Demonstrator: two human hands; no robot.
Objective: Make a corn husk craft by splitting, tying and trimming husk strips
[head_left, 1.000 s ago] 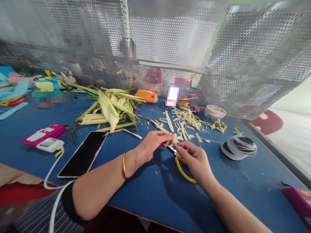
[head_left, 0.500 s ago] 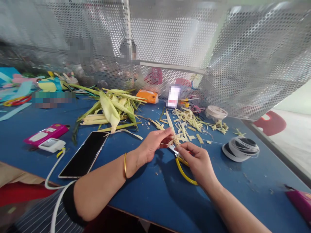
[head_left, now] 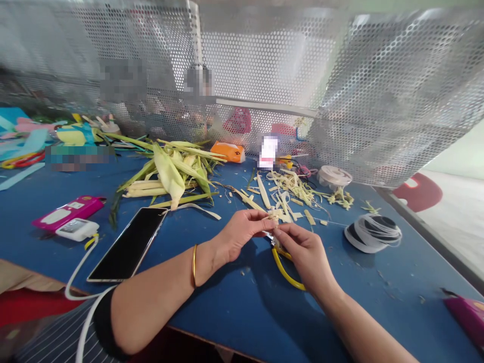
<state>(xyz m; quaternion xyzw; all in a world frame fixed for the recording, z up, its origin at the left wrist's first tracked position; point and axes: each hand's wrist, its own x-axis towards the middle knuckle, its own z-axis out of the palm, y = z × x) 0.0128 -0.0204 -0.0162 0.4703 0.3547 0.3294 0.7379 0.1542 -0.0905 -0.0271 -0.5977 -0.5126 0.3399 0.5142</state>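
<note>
My left hand (head_left: 242,233) and my right hand (head_left: 302,249) meet over the middle of the blue table (head_left: 234,302). Both pinch a small pale strip of corn husk (head_left: 273,216) between their fingertips. Yellow-handled scissors (head_left: 284,269) lie on the table right under my right hand, partly hidden by it. Just beyond the hands lies a scatter of cut husk strips (head_left: 287,194). A gold bangle sits on my left wrist.
A pile of green corn husks (head_left: 170,171) lies at the left back. A black phone (head_left: 128,243), a pink case (head_left: 68,210) and a white charger (head_left: 76,229) sit at the left. A reel of white thread (head_left: 372,232) and a round white box (head_left: 334,176) are right. Perforated metal screens close the back.
Both hands stay together on the husk strip; they have drawn slightly closer and the strip has been turned a little between the fingers. The view shifted slightly.
</note>
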